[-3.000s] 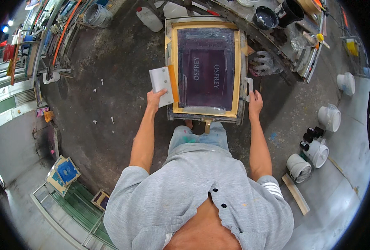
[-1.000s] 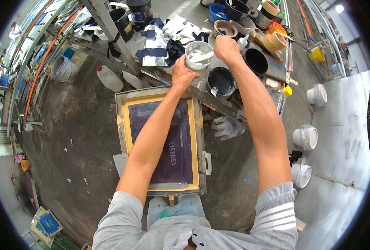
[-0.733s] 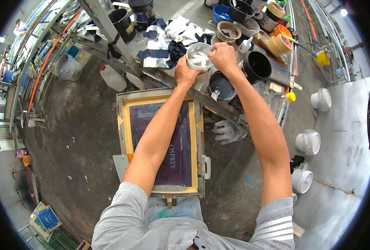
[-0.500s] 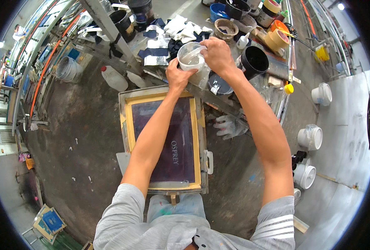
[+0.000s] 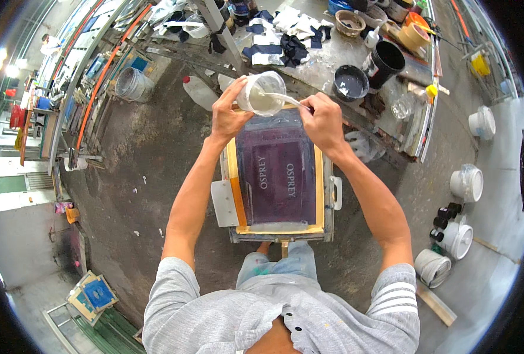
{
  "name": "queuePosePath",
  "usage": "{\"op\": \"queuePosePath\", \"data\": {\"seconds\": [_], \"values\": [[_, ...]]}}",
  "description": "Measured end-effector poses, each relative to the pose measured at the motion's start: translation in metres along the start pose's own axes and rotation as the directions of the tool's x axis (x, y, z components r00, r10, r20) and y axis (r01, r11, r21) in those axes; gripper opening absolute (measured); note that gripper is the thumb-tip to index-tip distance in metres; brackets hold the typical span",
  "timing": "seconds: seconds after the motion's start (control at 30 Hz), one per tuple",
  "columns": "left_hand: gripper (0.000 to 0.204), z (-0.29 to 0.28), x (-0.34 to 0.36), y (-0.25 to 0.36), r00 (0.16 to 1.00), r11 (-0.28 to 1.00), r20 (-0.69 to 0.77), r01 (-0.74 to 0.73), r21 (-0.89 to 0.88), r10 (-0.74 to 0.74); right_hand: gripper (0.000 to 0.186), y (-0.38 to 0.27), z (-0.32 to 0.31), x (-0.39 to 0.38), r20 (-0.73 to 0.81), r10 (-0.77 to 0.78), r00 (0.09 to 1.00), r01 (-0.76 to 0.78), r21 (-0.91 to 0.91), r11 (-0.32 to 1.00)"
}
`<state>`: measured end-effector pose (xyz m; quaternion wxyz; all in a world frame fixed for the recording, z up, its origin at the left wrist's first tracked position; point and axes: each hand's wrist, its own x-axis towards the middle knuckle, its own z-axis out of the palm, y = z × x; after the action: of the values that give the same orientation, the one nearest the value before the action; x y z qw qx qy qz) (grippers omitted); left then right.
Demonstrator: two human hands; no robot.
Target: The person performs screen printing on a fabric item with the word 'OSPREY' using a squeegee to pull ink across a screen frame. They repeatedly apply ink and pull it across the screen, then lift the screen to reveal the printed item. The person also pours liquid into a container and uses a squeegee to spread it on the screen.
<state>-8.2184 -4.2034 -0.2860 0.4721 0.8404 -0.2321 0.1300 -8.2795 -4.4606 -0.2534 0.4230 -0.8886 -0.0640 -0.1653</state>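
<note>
A clear plastic cup with pale, translucent contents is gripped by my left hand, fingers wrapped round its side. It tilts over the far end of a screen-printing frame. My right hand closes on the handle of a white plastic spoon, whose tip reaches into the cup. Below both hands lies the frame's dark purple mesh, bordered with yellow tape and bearing two lines of pale lettering. A white plate with an orange strip sits at the frame's left side.
Beyond the frame, a worktable carries white and dark cloth scraps, a black bucket, a dark paint tub and tape rolls. A white jug stands on the floor. White pails line the right wall.
Both hands have brought the cup back from the worktable to above the frame's far end. The cup leans over more, and the spoon handle now points right. My view has shifted too.
</note>
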Motion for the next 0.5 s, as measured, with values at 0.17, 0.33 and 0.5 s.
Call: {"op": "queuePosePath", "data": {"seconds": [0.17, 0.33, 0.5], "values": [[0.078, -0.011, -0.006, 0.019, 0.997, 0.999, 0.077, -0.025, 0.045, 0.022, 0.008, -0.014, -0.003, 0.001, -0.188, -0.061, 0.98, 0.093, 0.162, 0.982], [0.079, -0.012, 0.001, 0.039, 0.982, 0.993, 0.163, -0.103, 0.061, 0.092, 0.01, 0.018, -0.01, -0.005, -0.368, -0.401, 0.839, 0.395, -0.095, 0.914], [0.076, -0.001, 0.001, 0.04, 0.949, 0.968, 0.285, -0.186, 0.166, 0.134, 0.01, 0.04, -0.001, -0.032, -0.35, -0.23, 0.908, 0.242, -0.011, 0.97]]}}
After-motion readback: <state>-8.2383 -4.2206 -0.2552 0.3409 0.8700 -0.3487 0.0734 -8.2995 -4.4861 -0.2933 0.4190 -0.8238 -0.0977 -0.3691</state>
